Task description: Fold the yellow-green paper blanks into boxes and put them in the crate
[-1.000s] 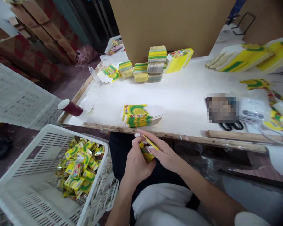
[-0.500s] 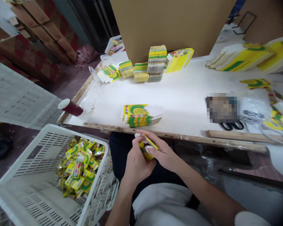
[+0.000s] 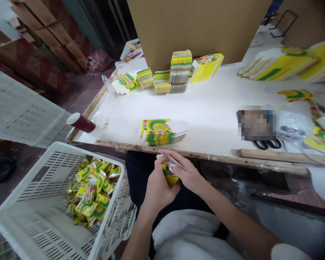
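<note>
A white, flat-topped table [image 3: 206, 112] edged with worn brown wooden strips [image 3: 119, 144] carries a low stack of flattened yellow-and-green printed cartons with white flaps [image 3: 158, 133] near its front edge, and a dark red cup with a white interior [image 3: 84, 124] at the left corner. Along the back, upright bundles of tightly packed yellow, green and grey card [image 3: 181, 70] stand beside a bright yellow box-shaped carton [image 3: 208, 70]. On the right lie larger yellow-and-white card stacks [image 3: 283, 67], a clear crumpled plastic bag [image 3: 295, 117], black looped handles [image 3: 267, 144] and a loose wooden batten [image 3: 276, 156].

White wood-edged table [image 3: 211, 112], dark floor [image 3: 82, 90]
</note>
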A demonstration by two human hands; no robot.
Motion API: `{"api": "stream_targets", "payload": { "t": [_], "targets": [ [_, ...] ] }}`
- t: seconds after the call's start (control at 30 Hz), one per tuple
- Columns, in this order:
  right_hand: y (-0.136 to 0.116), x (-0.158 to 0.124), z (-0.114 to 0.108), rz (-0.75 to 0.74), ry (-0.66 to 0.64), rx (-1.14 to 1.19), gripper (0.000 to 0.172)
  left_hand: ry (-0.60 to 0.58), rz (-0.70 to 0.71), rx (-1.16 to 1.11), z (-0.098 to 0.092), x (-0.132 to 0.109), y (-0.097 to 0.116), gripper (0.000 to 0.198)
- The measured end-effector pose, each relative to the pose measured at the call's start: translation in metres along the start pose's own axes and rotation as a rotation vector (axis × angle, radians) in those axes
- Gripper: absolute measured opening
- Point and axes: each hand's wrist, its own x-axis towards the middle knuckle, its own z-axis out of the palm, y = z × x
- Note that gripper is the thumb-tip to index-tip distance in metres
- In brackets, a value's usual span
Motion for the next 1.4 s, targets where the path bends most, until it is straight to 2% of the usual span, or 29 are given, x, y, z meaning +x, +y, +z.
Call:
{"api": "stream_targets", "payload": {
  "t": [0.37,0.5,0.6,0.77,0.83,1.0,1.23,1.4],
  "targets": [
    [0.004,0.0,-0.001,-0.019,0.03,0.02,0.05,-0.003,-0.004,0.014,0.0,0.003,0.004,0.06],
    [0.005,0.0,-0.001,-0.028,0.033,0.053,0.044,0.0,0.005,0.013,0.0,0.002,0.004,0.059],
    [0.008,-0.001,0.0,-0.014,0.038,0.081,0.037,0.067,0.017,0.051,0.002,0.001,0.002,0.061],
    [0.012,-0.001,0.001,0.037,0.063,0.17,0.035,0.29,0.093,0.161,0.006,-0.002,-0.004,0.061],
    [0.011,-0.001,0.002,0.049,0.056,0.183,0.035,0.336,0.132,0.186,0.006,-0.002,-0.006,0.059],
    [0.002,-0.004,0.003,0.104,-0.018,0.34,0.038,0.429,0.053,0.152,0.005,0.0,-0.009,0.059],
    [0.001,-0.006,0.005,0.17,-0.16,0.642,0.04,0.456,0.026,0.056,0.001,0.0,-0.008,0.059],
    [-0.003,-0.002,0.002,0.255,-0.143,0.666,0.045,0.423,-0.005,0.063,0.0,0.0,-0.008,0.058]
  ]
}}
